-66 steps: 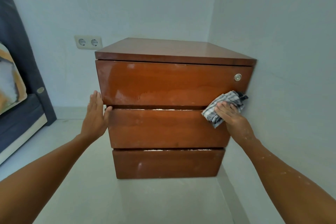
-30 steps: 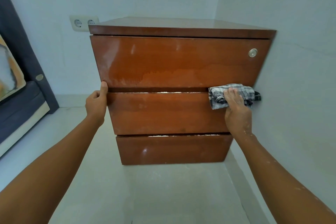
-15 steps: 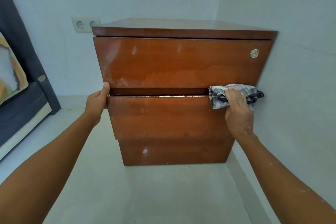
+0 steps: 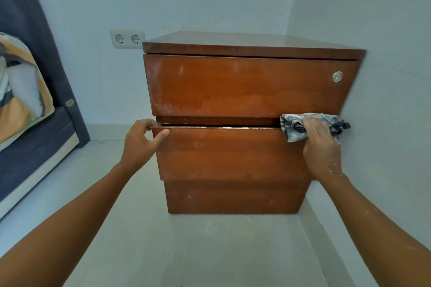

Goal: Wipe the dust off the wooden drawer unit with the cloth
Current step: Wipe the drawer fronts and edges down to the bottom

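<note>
Here the wooden drawer unit (image 4: 251,91) stands on the floor in the far right corner, its right side close against the wall, straight ahead of both hands. The middle drawer (image 4: 231,154) juts a little toward the camera, baring its top edge (image 4: 219,127), which carries a pale line of dust and runs left to right. The left hand (image 4: 142,142) pinches that drawer's left corner, thumb on the front face and fingers curled over the top. The right hand (image 4: 320,140) is closed over the checked cloth (image 4: 296,127), pressing the bunched fabric onto the right end of the same edge, just beside the wall. So the strip to be cleaned stretches away leftward from the cloth, and the right hand is the one already on it; a sweep to the left along the edge looks like the natural next stroke, with the left hand steadying the drawer. Pale smears also show on the lower part of the top drawer front (image 4: 210,105)
</note>
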